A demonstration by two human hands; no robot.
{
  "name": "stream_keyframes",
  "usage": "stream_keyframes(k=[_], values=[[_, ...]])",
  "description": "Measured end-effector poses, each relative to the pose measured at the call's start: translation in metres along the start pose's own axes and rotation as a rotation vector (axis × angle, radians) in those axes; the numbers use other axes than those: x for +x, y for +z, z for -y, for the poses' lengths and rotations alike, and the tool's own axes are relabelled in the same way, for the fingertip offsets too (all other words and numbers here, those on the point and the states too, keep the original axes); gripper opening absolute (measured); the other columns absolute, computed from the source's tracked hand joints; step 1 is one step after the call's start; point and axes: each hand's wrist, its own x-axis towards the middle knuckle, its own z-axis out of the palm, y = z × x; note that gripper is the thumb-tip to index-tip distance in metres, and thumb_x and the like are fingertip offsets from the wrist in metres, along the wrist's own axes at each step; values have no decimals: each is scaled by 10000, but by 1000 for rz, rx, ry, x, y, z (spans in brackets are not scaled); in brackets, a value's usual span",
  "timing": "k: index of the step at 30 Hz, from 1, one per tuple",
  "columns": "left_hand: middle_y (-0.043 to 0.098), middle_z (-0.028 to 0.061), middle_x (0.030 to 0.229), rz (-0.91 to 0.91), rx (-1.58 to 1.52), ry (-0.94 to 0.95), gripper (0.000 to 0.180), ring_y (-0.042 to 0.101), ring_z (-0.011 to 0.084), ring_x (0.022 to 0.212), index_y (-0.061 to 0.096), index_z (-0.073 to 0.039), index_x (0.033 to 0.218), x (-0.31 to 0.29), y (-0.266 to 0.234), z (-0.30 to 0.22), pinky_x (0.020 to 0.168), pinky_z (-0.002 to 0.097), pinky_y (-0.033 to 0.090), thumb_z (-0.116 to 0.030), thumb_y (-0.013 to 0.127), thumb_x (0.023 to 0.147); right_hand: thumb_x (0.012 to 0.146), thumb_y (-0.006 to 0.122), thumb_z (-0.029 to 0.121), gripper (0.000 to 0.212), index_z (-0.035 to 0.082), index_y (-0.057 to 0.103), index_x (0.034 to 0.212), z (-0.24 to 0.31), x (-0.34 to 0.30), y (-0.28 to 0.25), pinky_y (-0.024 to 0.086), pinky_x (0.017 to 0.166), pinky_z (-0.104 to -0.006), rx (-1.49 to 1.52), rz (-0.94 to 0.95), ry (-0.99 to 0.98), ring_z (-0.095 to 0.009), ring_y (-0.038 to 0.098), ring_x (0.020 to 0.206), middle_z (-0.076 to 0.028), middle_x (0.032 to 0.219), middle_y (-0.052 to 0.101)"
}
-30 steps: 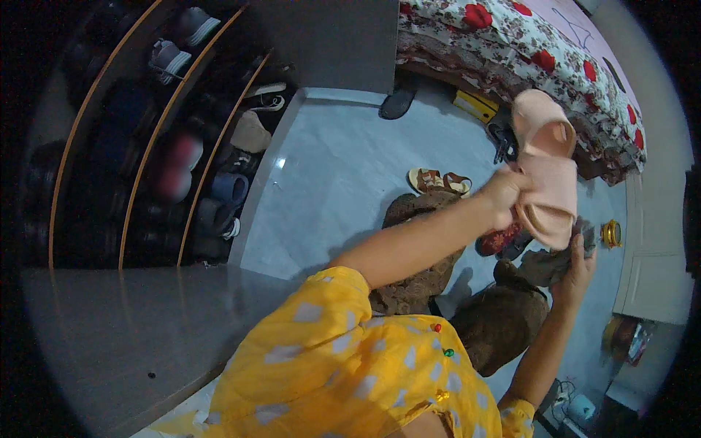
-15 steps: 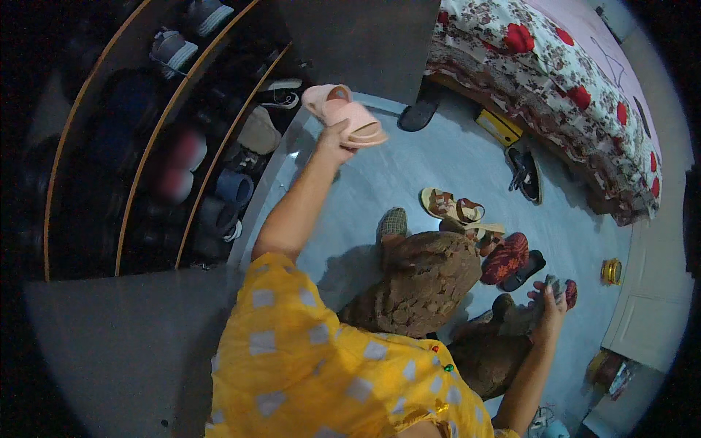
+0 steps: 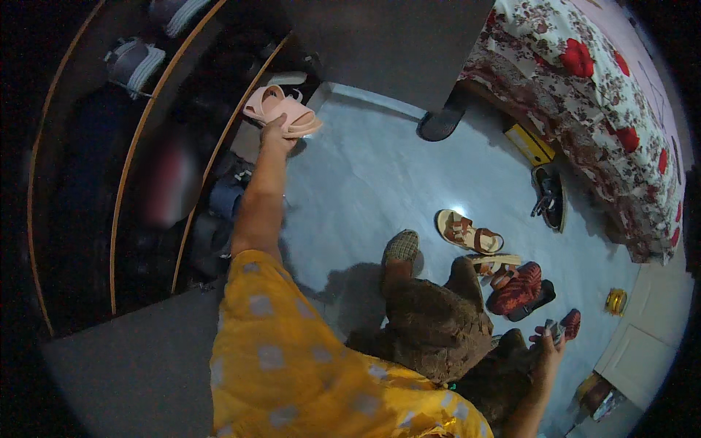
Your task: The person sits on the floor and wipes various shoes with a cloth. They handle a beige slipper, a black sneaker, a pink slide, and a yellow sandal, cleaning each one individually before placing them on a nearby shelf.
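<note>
My left hand (image 3: 278,136) is closed on a pair of pink slide sandals (image 3: 292,117), held together at the front of the bottom shelf of a shoe rack (image 3: 123,182). Their toes reach over the shelf among other shoes, near a pale shoe (image 3: 286,78). On the right, my right hand (image 3: 548,344) is closed around a small grey thing, perhaps a cloth (image 3: 556,332), too small to name surely. Near it lie red patterned slippers (image 3: 515,289), a black slipper (image 3: 535,301) and tan sandals with brown straps (image 3: 469,233).
Dark shoes and a blue shoe (image 3: 225,197) fill the rack's lower shelf. Black shoes (image 3: 549,198), a dark slipper (image 3: 441,124) and a yellow box (image 3: 529,144) lie by the bed with a floral cover (image 3: 577,95). A yellow roll (image 3: 615,301) sits near white cabinets (image 3: 646,306).
My left hand has carried the pink sandals leftward, from above the floor to the bottom shelf. My right hand keeps its grip on the grey thing. The view has shifted.
</note>
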Motion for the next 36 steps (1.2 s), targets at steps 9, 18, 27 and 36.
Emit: stream_keyframes(k=[9,18,27,36], values=[[530,188,1181,-93,58,424,625,591,333,973,354,25,1311,85,-23,-46,752,483,520,-110,695,804,881,610,254,310,59,515,1103,13,19,30,443,577,-269,-91,25,99,-144,576,685,-64,914,615],[444,301,1284,-496,1304,885,843,500,392,1143,262,65,1377,62,-18,-16,953,444,408,-296,698,752,889,597,251,315,56,519,1124,19,9,37,450,629,-267,-126,32,142,-131,562,774,-54,936,610],[524,227,1170,85,1644,1263,505,476,379,1084,514,0,1197,55,-36,91,922,461,381,-138,679,740,858,597,132,297,24,546,1130,31,-7,36,445,806,-274,-158,34,38,-126,550,879,-29,968,602],[600,129,994,775,1320,559,318,562,245,846,609,-6,1057,-90,-91,341,786,349,464,-100,670,759,831,660,127,308,24,538,1094,26,-45,20,455,775,-283,-239,210,-121,-141,557,832,-48,923,599]])
